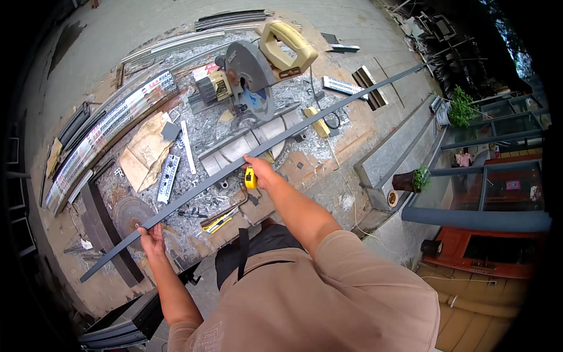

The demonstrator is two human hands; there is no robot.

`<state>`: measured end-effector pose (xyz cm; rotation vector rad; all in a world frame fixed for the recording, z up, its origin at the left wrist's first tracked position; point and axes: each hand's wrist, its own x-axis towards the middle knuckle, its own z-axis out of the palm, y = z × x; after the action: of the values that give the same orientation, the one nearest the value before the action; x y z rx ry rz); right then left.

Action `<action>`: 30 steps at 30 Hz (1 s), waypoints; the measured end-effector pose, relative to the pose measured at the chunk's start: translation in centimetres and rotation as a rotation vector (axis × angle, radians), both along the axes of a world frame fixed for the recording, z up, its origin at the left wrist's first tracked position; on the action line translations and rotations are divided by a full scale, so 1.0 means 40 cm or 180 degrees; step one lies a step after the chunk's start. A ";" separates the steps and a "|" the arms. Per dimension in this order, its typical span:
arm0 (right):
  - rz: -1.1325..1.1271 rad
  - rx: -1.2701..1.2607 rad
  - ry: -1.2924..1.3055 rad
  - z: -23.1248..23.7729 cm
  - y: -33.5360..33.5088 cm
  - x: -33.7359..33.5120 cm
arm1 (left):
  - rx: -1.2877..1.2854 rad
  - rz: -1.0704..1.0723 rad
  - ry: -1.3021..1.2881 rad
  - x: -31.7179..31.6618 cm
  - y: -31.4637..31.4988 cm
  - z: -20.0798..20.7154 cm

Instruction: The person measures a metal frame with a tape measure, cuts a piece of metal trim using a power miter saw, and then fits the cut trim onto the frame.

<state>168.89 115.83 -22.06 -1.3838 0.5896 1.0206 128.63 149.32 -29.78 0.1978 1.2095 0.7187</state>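
Evidently, a long grey bar [196,191] is held in both hands, slanting from the near left to the far right across the front of a chop saw [251,61]. The right hand [267,175] is closed on it near the middle, thumb along its upper side, and a yellow tape measure [251,178] sits at that hand's fingers; whether they grip it too, I cannot tell. The left hand [153,242], palm turned up, is closed on the bar from its near side, towards the left end.

Just left of that hand, a loose round blade [130,212] lies flat on the workbench [349,139], and farther left the bar passes above a dark beam [105,234]; I cannot tell if they touch. Between the hands, on the near side of the bar, lies a yellow utility knife [219,223]. On the far side are a creased piece of cardboard [143,149] and, at the left, a wrapped bundle of profiles [111,132]. Metal shavings surround the saw, whose cream handle [300,50] points to the far right. A yellow block [317,122] rests right of its base, close to the bar
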 end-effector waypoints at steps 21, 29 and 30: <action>0.1897 -0.0621 0.0853 0.155 -0.343 -0.176 | -0.0130 -0.0039 0.0053 0.038 -0.049 -0.001; 0.2645 0.0081 0.0764 0.200 -0.299 -0.104 | 0.0738 -0.0627 0.0841 0.259 -0.342 0.258; 0.2697 0.0201 0.0598 0.189 -0.296 -0.088 | 0.0735 -0.1039 0.0510 0.293 -0.406 0.301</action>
<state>165.36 103.98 -14.51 -1.5142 0.0715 1.8374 140.37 133.10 -17.74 0.6399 1.2069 0.5615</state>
